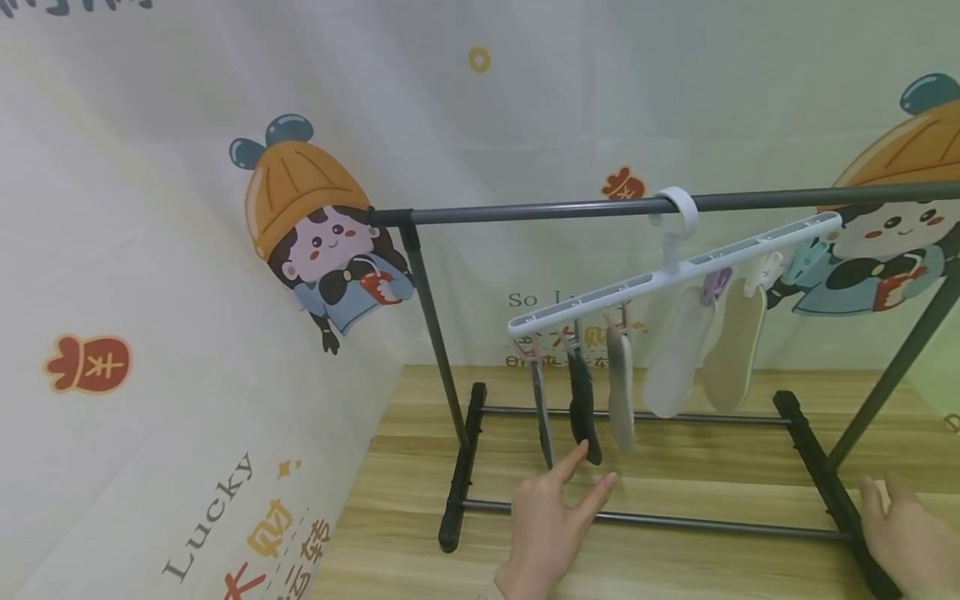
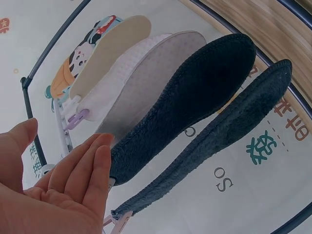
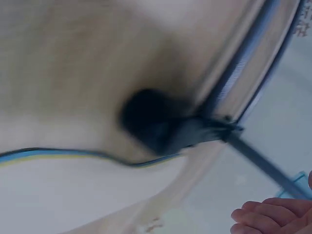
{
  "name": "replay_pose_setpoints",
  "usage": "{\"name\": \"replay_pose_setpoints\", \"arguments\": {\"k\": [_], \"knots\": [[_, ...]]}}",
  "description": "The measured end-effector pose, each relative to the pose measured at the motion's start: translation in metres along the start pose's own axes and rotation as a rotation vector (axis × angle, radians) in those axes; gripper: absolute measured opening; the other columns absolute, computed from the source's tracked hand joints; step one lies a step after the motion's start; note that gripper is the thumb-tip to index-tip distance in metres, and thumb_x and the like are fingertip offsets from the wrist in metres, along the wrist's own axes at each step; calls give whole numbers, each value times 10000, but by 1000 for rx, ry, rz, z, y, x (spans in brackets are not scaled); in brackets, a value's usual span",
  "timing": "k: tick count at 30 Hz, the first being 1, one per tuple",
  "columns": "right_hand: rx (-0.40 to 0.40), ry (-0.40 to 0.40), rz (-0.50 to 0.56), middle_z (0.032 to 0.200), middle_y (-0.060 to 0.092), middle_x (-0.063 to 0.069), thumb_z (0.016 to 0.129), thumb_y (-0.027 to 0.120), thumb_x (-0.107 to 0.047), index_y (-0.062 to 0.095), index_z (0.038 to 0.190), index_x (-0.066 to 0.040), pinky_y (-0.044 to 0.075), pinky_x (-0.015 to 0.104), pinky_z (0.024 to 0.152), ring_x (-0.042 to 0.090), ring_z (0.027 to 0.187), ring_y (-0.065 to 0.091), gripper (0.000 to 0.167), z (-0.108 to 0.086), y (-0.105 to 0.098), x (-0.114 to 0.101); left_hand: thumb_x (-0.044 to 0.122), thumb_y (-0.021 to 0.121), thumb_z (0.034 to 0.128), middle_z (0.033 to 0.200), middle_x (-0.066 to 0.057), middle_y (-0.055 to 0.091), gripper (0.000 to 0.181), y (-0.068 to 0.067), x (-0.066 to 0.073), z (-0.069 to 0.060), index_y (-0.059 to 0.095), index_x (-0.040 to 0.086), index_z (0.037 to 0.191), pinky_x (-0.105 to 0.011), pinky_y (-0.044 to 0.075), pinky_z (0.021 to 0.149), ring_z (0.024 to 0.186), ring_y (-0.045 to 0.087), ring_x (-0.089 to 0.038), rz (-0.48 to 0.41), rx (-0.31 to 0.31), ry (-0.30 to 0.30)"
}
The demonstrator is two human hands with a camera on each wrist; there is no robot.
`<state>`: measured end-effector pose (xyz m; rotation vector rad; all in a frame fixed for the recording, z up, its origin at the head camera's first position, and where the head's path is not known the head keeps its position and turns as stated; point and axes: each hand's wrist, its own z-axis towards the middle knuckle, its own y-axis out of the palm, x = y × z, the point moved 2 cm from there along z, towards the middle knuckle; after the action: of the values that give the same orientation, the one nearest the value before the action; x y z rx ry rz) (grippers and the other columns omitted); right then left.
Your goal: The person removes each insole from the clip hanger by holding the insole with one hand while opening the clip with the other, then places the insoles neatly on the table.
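Note:
A white clip hanger [image 1: 667, 275] hangs tilted by its hook, its left end lower. Two dark fuzzy insoles [image 2: 183, 109], a grey insole [image 1: 621, 387], a whitish insole [image 1: 679, 354] and a beige insole [image 1: 735, 346] dangle from its clips. My left hand [image 1: 547, 521] is close to the dark insoles' lower ends in the head view, fingers extended and holding nothing; whether a fingertip touches one, I cannot tell. Beside the rack's right foot is my right hand [image 1: 907, 533], its fingers loose and nothing in its grasp; the right wrist view catches only part of it.
The hanger's hook is over the top bar [image 1: 525, 211] of a dark metal rack. The rack's black feet [image 1: 461, 475] stand on a wood-grain surface [image 1: 405, 450]. A teal clip [image 1: 806, 262] at the hanger's right holds nothing. A printed cloth [image 1: 187, 208] forms the backdrop.

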<state>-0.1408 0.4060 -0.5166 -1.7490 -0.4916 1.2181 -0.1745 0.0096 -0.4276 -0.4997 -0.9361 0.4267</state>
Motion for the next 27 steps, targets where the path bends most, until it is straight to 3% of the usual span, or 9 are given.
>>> {"name": "replay_pose_setpoints", "arguments": {"k": [4, 7, 11, 19, 25, 27], "knots": [[103, -208, -32, 1004, 567, 482, 1085, 202, -358, 359, 1249, 299, 523, 555, 573, 546, 725, 629, 695, 11, 0, -23, 398, 698, 907, 439, 54, 439, 482, 1, 2, 1, 671, 60, 1250, -100, 227, 393, 393, 82, 85, -5, -7, -4], [139, -293, 2, 1131, 477, 524, 1090, 219, -355, 363, 1255, 310, 496, 639, 668, 650, 886, 564, 701, 16, -1, -44, 389, 702, 906, 422, 89, 378, 474, 2, 4, 2, 670, 72, 1256, -99, 228, 387, 376, 86, 90, -13, -12, -8], [192, -391, 39, 1134, 494, 517, 1094, 242, -329, 381, 1279, 284, 473, 687, 715, 663, 920, 551, 656, 21, 2, -69, 406, 696, 907, 417, 100, 323, 469, 3, 5, 4, 682, 75, 1238, -97, 278, 438, 392, 88, 85, 10, -8, 4], [191, -454, 33, 1255, 458, 489, 1084, 301, -399, 367, 1366, 213, 476, 676, 689, 642, 966, 553, 677, 26, 8, -105, 427, 693, 904, 437, 118, 318, 466, 5, 8, 6, 693, 89, 1225, -104, 292, 479, 444, 90, 67, 51, 8, 28], [251, -520, 54, 1126, 550, 466, 1062, 414, -393, 413, 1320, 174, 475, 591, 543, 559, 736, 610, 623, 31, 8, -124, 431, 692, 903, 443, 105, 389, 461, 6, 8, 6, 694, 104, 1229, -103, 329, 513, 450, 108, 58, 62, 15, 41], [256, -530, 59, 1130, 554, 457, 1055, 437, -394, 416, 1321, 171, 479, 609, 576, 564, 766, 609, 625, 34, 7, -130, 429, 695, 901, 436, 113, 372, 464, 7, 9, 6, 692, 104, 1232, -109, 330, 506, 435, 108, 60, 53, 2, 28]]}}
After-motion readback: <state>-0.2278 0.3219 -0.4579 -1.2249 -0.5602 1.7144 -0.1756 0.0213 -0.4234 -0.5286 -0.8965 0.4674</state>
